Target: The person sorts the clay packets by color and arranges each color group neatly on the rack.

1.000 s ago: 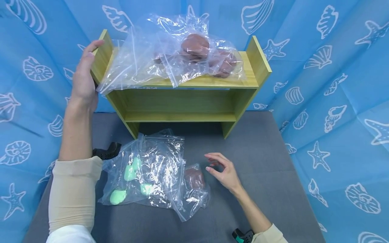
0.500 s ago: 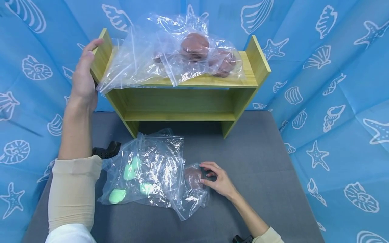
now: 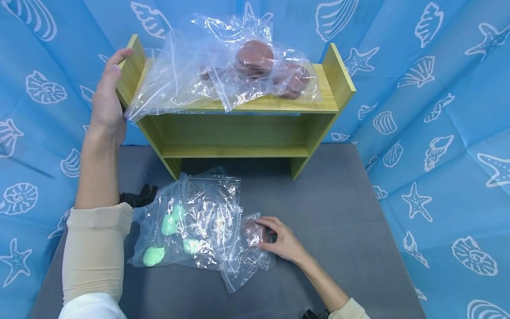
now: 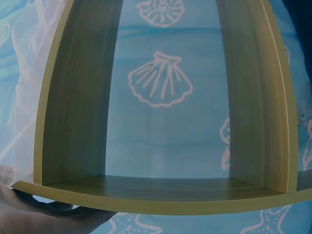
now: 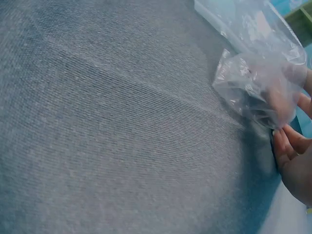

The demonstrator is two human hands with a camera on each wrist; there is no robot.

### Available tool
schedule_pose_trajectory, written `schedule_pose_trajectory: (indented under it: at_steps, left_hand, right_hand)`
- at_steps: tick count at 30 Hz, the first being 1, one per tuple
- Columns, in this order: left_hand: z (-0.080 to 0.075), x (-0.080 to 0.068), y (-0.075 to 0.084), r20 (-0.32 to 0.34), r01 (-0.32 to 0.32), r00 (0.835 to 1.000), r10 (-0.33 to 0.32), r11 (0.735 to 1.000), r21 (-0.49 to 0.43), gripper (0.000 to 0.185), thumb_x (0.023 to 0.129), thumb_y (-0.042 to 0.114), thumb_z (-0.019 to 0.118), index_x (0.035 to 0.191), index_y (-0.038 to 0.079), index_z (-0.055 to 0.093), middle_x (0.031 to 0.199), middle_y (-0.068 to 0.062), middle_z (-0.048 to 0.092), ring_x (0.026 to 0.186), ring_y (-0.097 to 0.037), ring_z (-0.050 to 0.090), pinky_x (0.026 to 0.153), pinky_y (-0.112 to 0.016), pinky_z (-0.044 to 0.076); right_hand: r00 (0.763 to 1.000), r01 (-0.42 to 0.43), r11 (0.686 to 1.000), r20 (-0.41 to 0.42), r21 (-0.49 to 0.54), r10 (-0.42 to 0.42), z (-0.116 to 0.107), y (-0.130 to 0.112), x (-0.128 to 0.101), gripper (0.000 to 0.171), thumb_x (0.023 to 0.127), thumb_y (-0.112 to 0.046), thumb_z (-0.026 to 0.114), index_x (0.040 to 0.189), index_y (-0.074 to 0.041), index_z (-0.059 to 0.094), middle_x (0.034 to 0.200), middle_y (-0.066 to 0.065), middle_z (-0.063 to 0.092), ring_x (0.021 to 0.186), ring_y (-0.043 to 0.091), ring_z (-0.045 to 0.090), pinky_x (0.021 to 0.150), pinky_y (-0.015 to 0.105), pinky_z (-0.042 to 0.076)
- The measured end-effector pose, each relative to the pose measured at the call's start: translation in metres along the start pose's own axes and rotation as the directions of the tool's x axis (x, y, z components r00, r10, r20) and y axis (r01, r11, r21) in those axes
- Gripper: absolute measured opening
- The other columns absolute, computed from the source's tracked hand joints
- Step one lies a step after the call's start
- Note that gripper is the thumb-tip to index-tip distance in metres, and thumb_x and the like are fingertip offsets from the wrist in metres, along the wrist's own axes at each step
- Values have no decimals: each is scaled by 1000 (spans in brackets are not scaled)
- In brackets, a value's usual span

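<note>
- Right hand (image 3: pixel 284 243) has its grip pinched round the brown piece (image 3: pixel 252 231) through the small clear bag (image 3: pixel 247 254), low on the grey desk (image 3: pixel 338 212); it looks not yet lifted.
- Just left of that grip lies the bigger bag of green pieces (image 3: pixel 187 226), untouched.
- Left hand (image 3: pixel 106 99) lies flat, fingers straight, against the left end panel of the wooden shelf (image 3: pixel 338 75), steadying it.
- Up beyond both grips, bags of brown pieces (image 3: pixel 255 62) already sit on the shelf top.
- My read: some bags are shelved, two remain on the desk.
</note>
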State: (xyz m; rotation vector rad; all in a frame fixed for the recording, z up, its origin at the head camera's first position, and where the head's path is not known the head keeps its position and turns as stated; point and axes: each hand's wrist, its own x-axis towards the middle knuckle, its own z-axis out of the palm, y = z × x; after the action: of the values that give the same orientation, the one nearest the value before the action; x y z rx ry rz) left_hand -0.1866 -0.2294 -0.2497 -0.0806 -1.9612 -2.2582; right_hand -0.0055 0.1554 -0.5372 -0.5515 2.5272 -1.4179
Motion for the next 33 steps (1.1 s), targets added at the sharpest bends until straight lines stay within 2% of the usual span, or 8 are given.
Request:
schedule_pose_trajectory:
  at_steps: [6, 10, 13, 17, 20, 25, 29, 33]
  left_hand:
    - [-1, 0, 0, -7, 4, 1000, -4, 1000, 14, 43, 105, 30, 26, 141, 30, 50, 129, -4, 37, 102, -17, 39, 84, -30, 35]
    - [-1, 0, 0, -11, 7, 1000, -7, 1000, 21, 43, 105, 30, 26, 141, 31, 50, 130, -4, 36, 104, -17, 38, 86, -32, 34]
    - [-1, 0, 0, -13, 5, 1000, -5, 1000, 24, 44, 105, 30, 26, 141, 30, 50, 131, -4, 36, 105, -17, 38, 87, -32, 34]
    - [-1, 0, -1, -11, 6, 1000, -6, 1000, 11, 44, 105, 29, 26, 141, 30, 50, 131, -4, 36, 104, -17, 39, 85, -31, 35]
    - [0, 1, 0, -7, 11, 1000, -11, 1000, -11, 44, 105, 28, 25, 141, 29, 50, 131, -5, 38, 103, -17, 40, 82, -28, 37]
    - [1, 1, 0, -6, 11, 1000, -11, 1000, -17, 44, 105, 28, 25, 141, 29, 50, 131, -6, 38, 102, -17, 41, 80, -27, 38]
    - [1, 1, 0, -6, 2, 1000, -2, 1000, -13, 44, 105, 28, 26, 141, 29, 50, 131, -5, 38, 102, -17, 40, 81, -27, 37]
    - [0, 1, 0, -8, 6, 1000, -6, 1000, -5, 44, 105, 28, 26, 141, 29, 50, 130, -5, 37, 101, -17, 40, 81, -28, 37]
  right_hand:
    - [1000, 25, 994, -4, -104, -26, 7, -2, 0, 69, 76, -23, 88, 138, -18, 59, 137, 8, 52, 117, 25, 56, 93, 46, 49]
    - [999, 35, 988, -20, -150, -39, 11, -3, 1, 69, 75, -21, 88, 138, -18, 60, 129, 7, 53, 104, 18, 57, 85, 39, 51]
    - [999, 24, 982, -37, -190, -32, 14, -3, 2, 71, 73, -21, 90, 138, -21, 60, 118, 2, 57, 92, 12, 55, 78, 31, 49]
    - [998, 14, 977, -55, -213, -27, 16, -4, 2, 72, 72, -24, 90, 137, -23, 60, 101, -4, 61, 83, 9, 53, 72, 28, 46]
    - [997, 13, 979, -70, -206, -28, 18, -3, 1, 71, 72, -24, 90, 137, -24, 60, 99, -4, 63, 84, 10, 55, 73, 29, 47]
    - [994, 18, 984, -105, -177, -37, 18, -4, -1, 71, 71, -21, 90, 135, -23, 61, 106, -2, 64, 88, 10, 58, 74, 29, 50]
    - [992, 24, 994, -123, -105, -37, 16, -8, 0, 71, 71, -17, 90, 135, -22, 60, 106, -3, 61, 86, 12, 58, 72, 28, 51]
    - [992, 19, 1000, -128, -14, -20, 11, -14, 4, 73, 71, -13, 90, 137, -22, 58, 111, -1, 60, 95, 16, 59, 79, 31, 53]
